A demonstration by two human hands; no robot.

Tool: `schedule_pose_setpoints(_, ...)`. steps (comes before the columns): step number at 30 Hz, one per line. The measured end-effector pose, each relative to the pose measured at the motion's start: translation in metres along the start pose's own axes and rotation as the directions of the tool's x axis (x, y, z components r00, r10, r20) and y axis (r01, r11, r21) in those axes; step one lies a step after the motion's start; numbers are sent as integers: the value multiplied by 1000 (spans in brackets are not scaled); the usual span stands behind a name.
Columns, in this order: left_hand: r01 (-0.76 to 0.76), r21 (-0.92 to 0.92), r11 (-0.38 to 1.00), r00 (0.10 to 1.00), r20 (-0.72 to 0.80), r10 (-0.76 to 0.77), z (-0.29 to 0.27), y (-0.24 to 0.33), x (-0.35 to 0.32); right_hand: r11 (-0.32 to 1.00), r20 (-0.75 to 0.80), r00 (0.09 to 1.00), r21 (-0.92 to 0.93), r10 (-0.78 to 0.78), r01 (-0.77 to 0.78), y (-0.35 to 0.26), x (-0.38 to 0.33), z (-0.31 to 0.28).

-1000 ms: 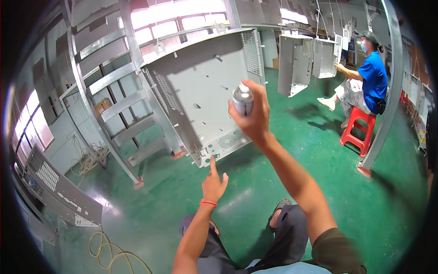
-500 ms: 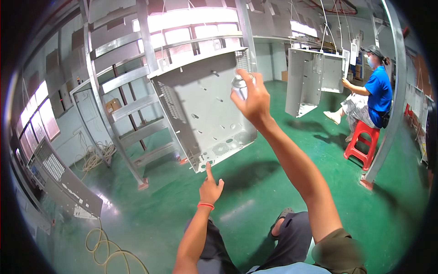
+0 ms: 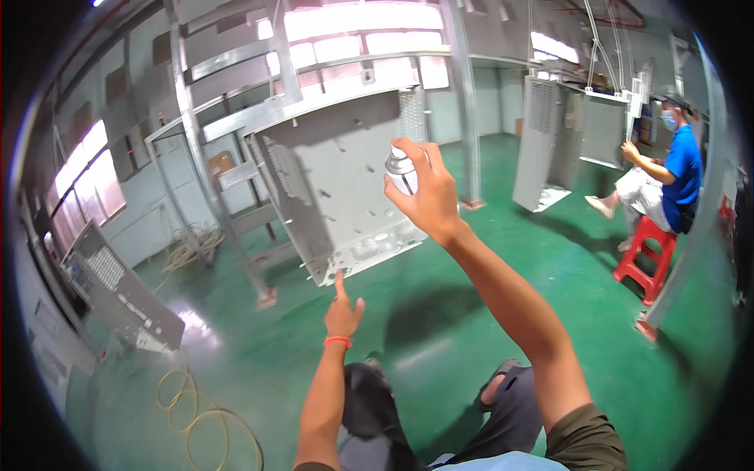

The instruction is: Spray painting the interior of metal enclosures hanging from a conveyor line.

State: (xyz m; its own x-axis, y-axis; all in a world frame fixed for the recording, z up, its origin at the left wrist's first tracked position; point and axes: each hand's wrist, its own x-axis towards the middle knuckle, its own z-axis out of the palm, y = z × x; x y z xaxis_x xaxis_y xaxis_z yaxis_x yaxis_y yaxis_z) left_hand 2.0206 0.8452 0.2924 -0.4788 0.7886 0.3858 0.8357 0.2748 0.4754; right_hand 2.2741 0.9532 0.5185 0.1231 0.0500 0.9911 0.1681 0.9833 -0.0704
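Observation:
A grey sheet-metal cabinet shell (image 3: 345, 180), open toward me, hangs tilted before me; small holes and perforated panels mark its walls. My right hand (image 3: 433, 196) is wrapped round a spray can (image 3: 401, 170) with a silver shoulder and pale body, in front of the shell's right side. The forefinger lies over the can's top. Lower and to the left, my left hand (image 3: 342, 314) holds nothing. Its forefinger points up to the shell's lower front edge, seemingly touching it, and the thumb stands apart.
Metal posts and rungs (image 3: 200, 157) stand behind the shell. Another grey shell (image 3: 542, 141) hangs at the right, near a person in blue (image 3: 682, 169) on a red stool (image 3: 648, 259). A perforated panel (image 3: 126, 286) leans at left, above a coiled hose (image 3: 188, 416).
The view has shifted, so the background sits farther right. The shell has moved left against the posts, with my left forefinger at its edge. My right hand and the can are slightly lower.

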Motion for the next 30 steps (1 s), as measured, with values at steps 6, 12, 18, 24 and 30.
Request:
schedule_pose_setpoints(6,74,106,992,992,-105,-63,12,14,5,860,105,994,508,-5,-49,-43,-14,13)
schedule_pose_setpoints(12,116,157,981,993,-21,-114,2,18,0,721,151,980,692,-133,-9,-84,-8,60)
schedule_pose_setpoints(18,117,197,973,993,9,-121,5,27,-1,727,185,982,679,-35,-102,-80,10,89)
schedule_pose_setpoints(24,102,170,980,995,-13,-101,4,22,-4,734,188,975,678,-118,-42,-90,15,96)
schedule_pose_setpoints(30,63,154,986,998,4,-65,8,27,-8,807,201,980,580,-11,-109,-86,17,94)
